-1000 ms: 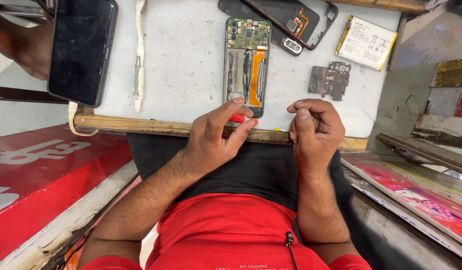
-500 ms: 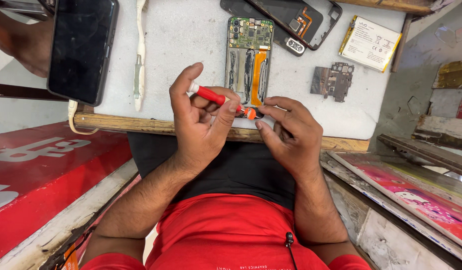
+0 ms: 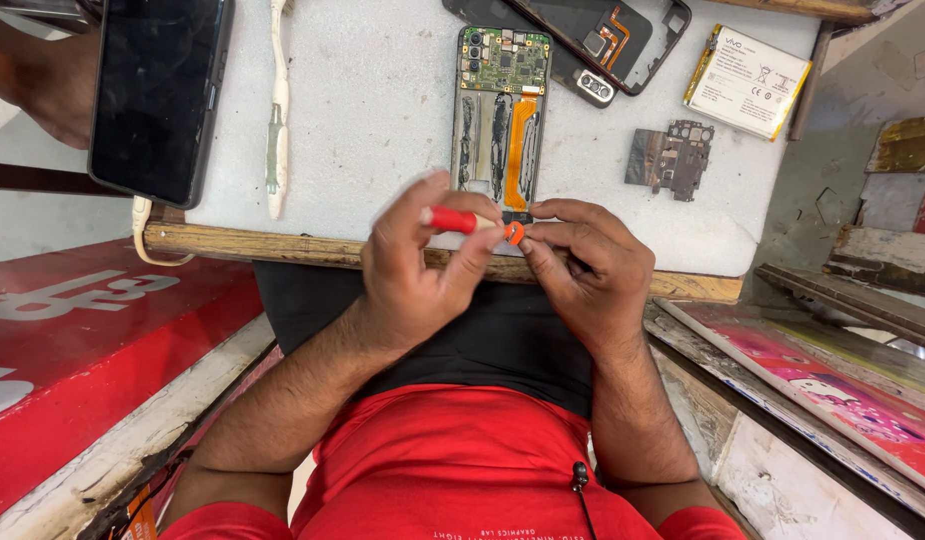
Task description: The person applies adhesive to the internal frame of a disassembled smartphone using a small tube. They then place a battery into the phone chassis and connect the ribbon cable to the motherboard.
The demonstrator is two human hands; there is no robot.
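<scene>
Hands meet at the near edge of a white work board (image 3: 382,130), where a person in a red shirt works on an opened phone (image 3: 500,115). The left hand (image 3: 422,275) grasps a red-handled screwdriver (image 3: 467,221) between thumb and fingers, its orange collar pointing toward the right hand (image 3: 582,265). The right hand's fingertips (image 3: 535,240) pinch closed at that orange end; whether they clasp the tool's tip or some small part is too small to tell. Both hands hover just below the opened phone, which lies face down on the board with its green circuit board and orange ribbon cable exposed. Left of the opened phone rests a white brush (image 3: 277,110), and beyond that a dark-screened phone (image 3: 157,95) overhangs the board's edge. Right of the opened phone lie a grey metal shield (image 3: 670,158) and a white battery (image 3: 747,82); a black back cover (image 3: 607,35) sits just above and to its right.
</scene>
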